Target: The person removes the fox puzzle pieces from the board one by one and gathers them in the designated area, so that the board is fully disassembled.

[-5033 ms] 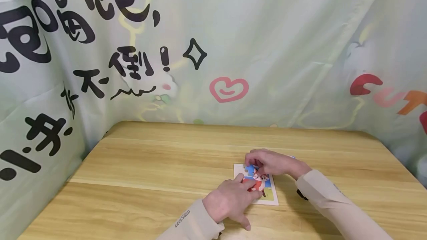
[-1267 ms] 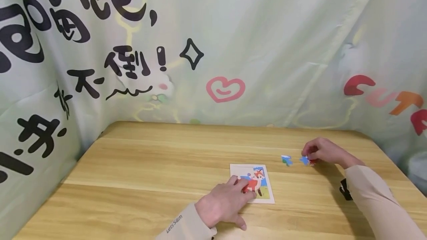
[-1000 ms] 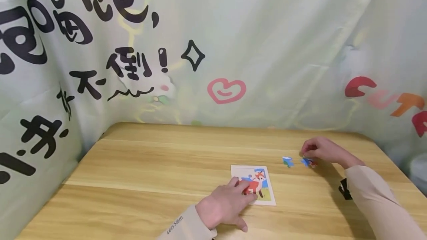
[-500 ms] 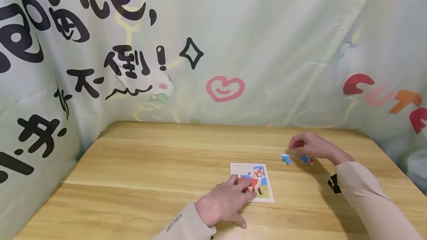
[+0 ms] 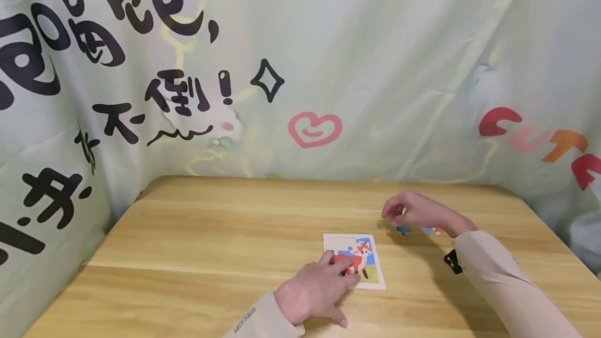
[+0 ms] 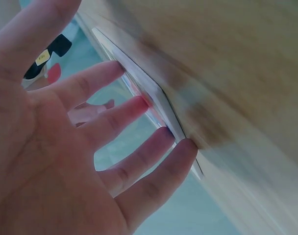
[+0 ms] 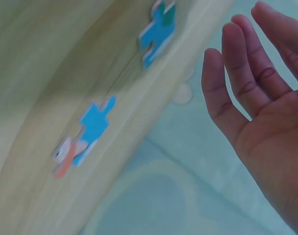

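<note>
Pale wood-grain worktop [image 5: 211, 233], bearing a board and loose pieces. The left hand [image 5: 310, 288] is spread, its fingers extended with their tips on the board, gripping nothing. The right hand [image 5: 420, 210] hovers over the far right part of the worktop, fingers slack and slightly bent, with nothing seen in them. The board [image 5: 338, 241], pale-rimmed and printed with a fox, lies flat under the left fingertips; it looks thin, stiff and light, liable to slide unless steadied at its near edge. Right of it and apart from it lie the blue-orange piece [image 7: 94, 123], which may be one part or two touching, and the blue-green piece [image 7: 159, 32], the nearer to the right hand. Both seem nearly weightless, rigid and smooth-faced, with knobs that could bend or chip if forced; being so thin, they are probably best pinched by opposite side edges, after raising one rim with a fingernail
</note>
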A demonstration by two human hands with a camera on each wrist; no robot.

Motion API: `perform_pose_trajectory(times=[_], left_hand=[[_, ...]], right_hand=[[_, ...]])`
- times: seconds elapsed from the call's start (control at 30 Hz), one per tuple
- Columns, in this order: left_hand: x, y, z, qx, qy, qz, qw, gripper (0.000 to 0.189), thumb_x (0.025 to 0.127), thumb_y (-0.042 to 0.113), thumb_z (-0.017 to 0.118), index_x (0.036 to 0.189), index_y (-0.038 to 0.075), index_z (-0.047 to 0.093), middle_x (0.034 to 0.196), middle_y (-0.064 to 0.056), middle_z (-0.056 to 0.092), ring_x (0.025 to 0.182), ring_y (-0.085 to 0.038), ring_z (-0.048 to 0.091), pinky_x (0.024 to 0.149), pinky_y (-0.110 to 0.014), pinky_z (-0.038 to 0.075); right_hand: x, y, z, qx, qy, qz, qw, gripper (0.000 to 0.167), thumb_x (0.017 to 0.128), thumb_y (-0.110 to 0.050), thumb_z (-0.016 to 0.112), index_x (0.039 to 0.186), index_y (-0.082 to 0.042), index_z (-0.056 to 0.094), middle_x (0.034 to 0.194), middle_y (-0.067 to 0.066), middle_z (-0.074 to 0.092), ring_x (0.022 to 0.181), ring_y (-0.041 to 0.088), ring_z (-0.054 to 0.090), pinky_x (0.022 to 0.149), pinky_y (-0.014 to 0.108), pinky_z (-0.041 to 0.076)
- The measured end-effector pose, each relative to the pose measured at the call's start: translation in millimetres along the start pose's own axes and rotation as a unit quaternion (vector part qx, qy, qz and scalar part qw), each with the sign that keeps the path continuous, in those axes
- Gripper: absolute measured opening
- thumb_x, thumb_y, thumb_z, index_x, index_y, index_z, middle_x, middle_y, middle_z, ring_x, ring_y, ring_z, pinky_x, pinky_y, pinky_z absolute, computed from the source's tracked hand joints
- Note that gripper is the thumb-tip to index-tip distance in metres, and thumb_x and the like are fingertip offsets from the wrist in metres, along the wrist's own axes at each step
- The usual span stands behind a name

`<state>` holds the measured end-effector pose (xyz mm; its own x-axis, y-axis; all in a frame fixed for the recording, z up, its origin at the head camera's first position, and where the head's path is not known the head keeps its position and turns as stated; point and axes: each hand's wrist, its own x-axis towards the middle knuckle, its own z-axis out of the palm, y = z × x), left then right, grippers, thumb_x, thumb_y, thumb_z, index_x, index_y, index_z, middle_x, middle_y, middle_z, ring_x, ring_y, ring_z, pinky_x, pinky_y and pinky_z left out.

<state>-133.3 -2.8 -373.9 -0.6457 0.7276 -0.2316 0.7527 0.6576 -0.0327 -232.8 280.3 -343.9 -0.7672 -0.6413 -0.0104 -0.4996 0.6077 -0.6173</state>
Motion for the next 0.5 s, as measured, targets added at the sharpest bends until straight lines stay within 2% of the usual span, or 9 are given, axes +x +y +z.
perform_pose_trajectory(times=[0.23, 0.37, 0.5], left_hand=[[0.8, -1.8, -2.0, 0.012, -0.01, -0.002, 0.9999, 0.081, 0.077, 0.063, 0.075, 0.149, 0.038, 0.05, 0.159, 0.01, 0.035, 0.138, -0.025, 0.038, 0.089, -0.032, 0.056], [-0.1, -1.7, -2.4, 0.023, -0.006, 0.003, 0.9997, 0.08, 0.077, 0.064, 0.075, 0.149, 0.037, 0.05, 0.159, 0.009, 0.036, 0.136, -0.025, 0.039, 0.088, -0.03, 0.056], [-0.8, -1.2, -1.9, 0.024, -0.005, 0.008, 0.9997, 0.08, 0.078, 0.064, 0.074, 0.149, 0.037, 0.05, 0.16, 0.009, 0.034, 0.136, -0.025, 0.039, 0.088, -0.028, 0.055]], right_hand=[[15.9, -10.0, 11.9, 0.029, -0.025, -0.013, 0.9992, 0.016, 0.086, 0.009, 0.067, 0.099, 0.003, 0.073, 0.081, 0.0, 0.066, 0.072, 0.008, 0.055, 0.064, 0.026, 0.05], [21.3, -13.1, 19.8, 0.035, -0.037, -0.03, 0.9983, 0.017, 0.085, 0.009, 0.069, 0.1, 0.003, 0.074, 0.082, 0.002, 0.069, 0.074, 0.008, 0.058, 0.064, 0.025, 0.052], [25.1, -16.2, 26.5, 0.038, -0.049, -0.034, 0.9975, 0.017, 0.085, 0.007, 0.071, 0.101, 0.002, 0.074, 0.08, -0.002, 0.066, 0.071, 0.008, 0.055, 0.064, 0.025, 0.049]])
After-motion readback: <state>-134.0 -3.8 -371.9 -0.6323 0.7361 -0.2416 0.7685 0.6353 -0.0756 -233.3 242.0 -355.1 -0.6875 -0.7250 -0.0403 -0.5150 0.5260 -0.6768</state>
